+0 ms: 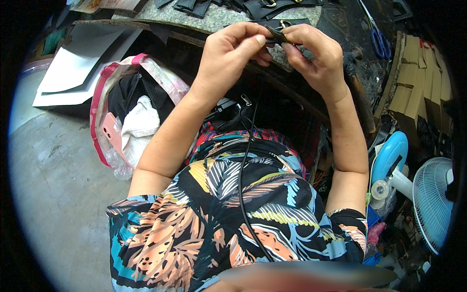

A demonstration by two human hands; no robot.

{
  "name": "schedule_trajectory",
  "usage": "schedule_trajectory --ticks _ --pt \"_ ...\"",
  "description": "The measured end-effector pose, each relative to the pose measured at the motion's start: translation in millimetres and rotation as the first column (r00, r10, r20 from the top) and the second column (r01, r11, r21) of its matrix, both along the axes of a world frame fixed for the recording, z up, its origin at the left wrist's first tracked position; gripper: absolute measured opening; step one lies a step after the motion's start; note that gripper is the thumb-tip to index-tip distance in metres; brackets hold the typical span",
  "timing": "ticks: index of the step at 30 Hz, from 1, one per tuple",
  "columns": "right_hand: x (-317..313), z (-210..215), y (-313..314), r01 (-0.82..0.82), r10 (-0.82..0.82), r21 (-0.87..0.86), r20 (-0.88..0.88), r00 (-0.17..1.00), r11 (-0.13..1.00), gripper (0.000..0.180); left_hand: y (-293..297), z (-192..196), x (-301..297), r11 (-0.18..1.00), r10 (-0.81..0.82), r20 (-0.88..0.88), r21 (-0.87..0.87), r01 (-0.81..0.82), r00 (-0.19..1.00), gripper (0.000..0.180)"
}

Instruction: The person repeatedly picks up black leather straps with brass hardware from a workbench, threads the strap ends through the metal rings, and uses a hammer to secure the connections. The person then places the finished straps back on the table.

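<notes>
Both hands meet over the near edge of a speckled stone slab [165, 20]. They pinch a small black leather-like strap [276, 36] between them. My left hand [227, 56] has its thumb and forefinger closed on the strap's left end. With thumb and fingers my right hand [316, 54] grips the other end. A gold-coloured metal ring [285, 23] shows just above the fingers; whether it belongs to the held strap, I cannot tell. More black straps [282, 9], some with gold-coloured rings, lie on the slab beyond my hands.
Blue-handled scissors [380, 44] lie on the dark bench at right. Beside it stands a box of tan card pieces [413, 82]. A white desk fan [433, 194] is at lower right. Left of my lap, an open bag [97, 121] holds a white cloth [141, 121] and pink phone [112, 130].
</notes>
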State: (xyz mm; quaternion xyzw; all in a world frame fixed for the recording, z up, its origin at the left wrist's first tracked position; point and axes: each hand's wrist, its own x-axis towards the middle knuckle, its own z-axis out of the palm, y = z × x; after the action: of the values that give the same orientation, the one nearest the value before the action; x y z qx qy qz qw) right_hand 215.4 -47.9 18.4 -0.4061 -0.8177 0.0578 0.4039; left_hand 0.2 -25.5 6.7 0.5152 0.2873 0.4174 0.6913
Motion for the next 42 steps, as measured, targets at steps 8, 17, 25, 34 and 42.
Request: schedule_trajectory --ticks 8,17,25,34,42 --pt "7 6 -2 -0.184 0.059 -0.379 -0.318 0.946 0.907 0.032 11 -4 -10 0.983 -0.118 0.165 -0.124 0.139 0.979 0.018" --pt "1 4 -8 -0.188 0.039 -0.497 -0.294 0.955 0.847 0.023 10 1 -6 0.993 -0.041 0.161 -0.1 0.057 0.986 0.008" --pt "7 -2 -4 -0.293 0.064 -0.542 -0.402 0.914 0.787 0.025 10 8 -4 0.957 -0.115 0.236 -0.234 0.171 0.965 0.031" --pt "14 -16 -4 -0.301 0.021 -0.529 -0.47 0.883 0.793 0.024 8 0 7 0.973 0.001 0.22 -0.227 0.05 0.975 0.028" --pt "11 0 -1 -0.301 -0.027 -0.607 -0.47 0.882 0.735 0.028 9 2 5 0.989 0.092 -0.03 0.121 -0.088 0.995 0.031"
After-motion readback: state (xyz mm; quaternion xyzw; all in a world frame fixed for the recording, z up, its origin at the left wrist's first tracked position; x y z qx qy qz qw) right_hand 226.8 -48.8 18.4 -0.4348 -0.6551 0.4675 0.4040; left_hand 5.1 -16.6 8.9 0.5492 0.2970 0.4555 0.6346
